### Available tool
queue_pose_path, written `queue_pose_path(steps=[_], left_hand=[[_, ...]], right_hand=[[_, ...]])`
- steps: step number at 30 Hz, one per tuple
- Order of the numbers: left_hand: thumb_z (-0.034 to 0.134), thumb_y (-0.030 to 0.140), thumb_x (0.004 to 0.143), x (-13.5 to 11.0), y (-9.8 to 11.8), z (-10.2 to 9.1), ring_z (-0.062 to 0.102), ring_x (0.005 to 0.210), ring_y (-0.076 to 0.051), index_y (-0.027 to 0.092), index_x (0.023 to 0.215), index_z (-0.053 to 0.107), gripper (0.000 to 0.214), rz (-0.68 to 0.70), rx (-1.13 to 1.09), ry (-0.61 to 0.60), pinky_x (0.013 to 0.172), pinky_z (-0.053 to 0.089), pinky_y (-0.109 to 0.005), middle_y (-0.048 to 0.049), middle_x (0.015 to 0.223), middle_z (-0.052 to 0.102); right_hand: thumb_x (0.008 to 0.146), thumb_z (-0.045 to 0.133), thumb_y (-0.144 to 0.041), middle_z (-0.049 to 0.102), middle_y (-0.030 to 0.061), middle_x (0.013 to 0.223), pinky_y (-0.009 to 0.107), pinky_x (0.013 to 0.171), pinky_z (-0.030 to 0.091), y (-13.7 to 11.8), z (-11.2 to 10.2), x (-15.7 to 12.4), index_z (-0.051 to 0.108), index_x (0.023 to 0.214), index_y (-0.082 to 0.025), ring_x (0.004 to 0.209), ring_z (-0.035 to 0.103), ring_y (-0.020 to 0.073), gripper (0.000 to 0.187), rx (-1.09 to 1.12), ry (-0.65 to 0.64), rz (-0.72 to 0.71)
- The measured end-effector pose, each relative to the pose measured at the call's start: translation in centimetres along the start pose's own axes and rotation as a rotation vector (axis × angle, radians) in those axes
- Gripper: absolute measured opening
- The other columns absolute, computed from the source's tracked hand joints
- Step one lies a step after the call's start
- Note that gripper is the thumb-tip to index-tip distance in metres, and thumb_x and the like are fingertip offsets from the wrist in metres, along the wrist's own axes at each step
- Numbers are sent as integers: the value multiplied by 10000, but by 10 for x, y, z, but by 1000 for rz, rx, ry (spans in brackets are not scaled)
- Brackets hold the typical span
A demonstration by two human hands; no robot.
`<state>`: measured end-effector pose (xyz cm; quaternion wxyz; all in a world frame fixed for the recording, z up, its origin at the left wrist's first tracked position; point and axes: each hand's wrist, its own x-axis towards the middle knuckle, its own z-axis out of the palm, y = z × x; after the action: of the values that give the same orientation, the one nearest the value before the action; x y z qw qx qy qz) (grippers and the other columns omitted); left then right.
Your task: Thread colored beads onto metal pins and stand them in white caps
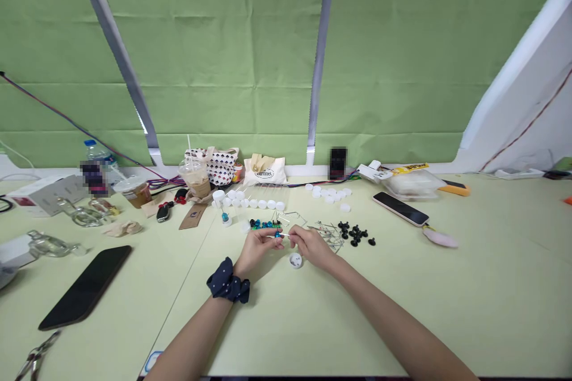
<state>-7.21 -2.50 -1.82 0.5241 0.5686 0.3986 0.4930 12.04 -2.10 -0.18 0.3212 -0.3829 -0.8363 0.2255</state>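
Observation:
My left hand [259, 248] and my right hand [313, 246] meet over the pale green table [402, 309], fingers pinched together. Between them they hold a thin metal pin with a small blue bead [277, 235] on it. A dark blue scrunchie [227, 281] sits on my left wrist. Just beyond my fingers lie blue and green beads [263, 224], a heap of metal pins [328, 232] and black beads [356, 234]. A small white cap [295, 260] lies under my right hand.
White caps in rows [248, 200] and a loose group [330, 193] lie farther back. A black phone [87, 286] is at left, another phone [401, 208] at right. Cups, a bottle, bags and keys line the back edge; pliers [33, 360] at bottom left.

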Motion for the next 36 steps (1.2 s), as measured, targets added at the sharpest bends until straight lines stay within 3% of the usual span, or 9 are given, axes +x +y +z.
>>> queue_pose_path(steps=[20,24,29,33,36], left_hand=[[740,342,646,-1,-3,3,658,630,-187,103,950,679,391,-39,2,9,674,537,-353,-105,833,712],[730,364,652,1,1,2,632,578,-158,108,926,672,379,-26,7,53,623,528,-313,-85,767,702],[713,377,665,5,4,-8,574,515,-115,115,918,659,368,-11,40,226,516,470,-237,-66,720,684],[706,380,671,7,3,-12,555,533,-109,119,941,654,379,37,20,278,534,455,-234,-67,743,689],[714,375,661,7,2,-11,574,580,-124,114,957,643,401,53,-15,266,576,467,-254,-94,826,700]], right_hand=[[896,394,-310,616,-36,601,192,437,357,8,11,4,514,798,-204,377,463,82,188,309,-36,144],[890,413,-294,639,-19,663,200,531,387,15,11,5,549,785,-197,499,521,95,198,218,60,100],[856,473,-266,641,9,713,231,599,389,31,5,6,617,755,-186,573,524,117,193,-9,162,189],[811,555,-261,637,38,890,257,673,398,37,5,5,664,735,-188,721,564,145,152,-147,109,207],[797,584,-278,632,45,911,268,695,398,36,8,3,693,758,-198,802,579,170,141,-192,35,230]])
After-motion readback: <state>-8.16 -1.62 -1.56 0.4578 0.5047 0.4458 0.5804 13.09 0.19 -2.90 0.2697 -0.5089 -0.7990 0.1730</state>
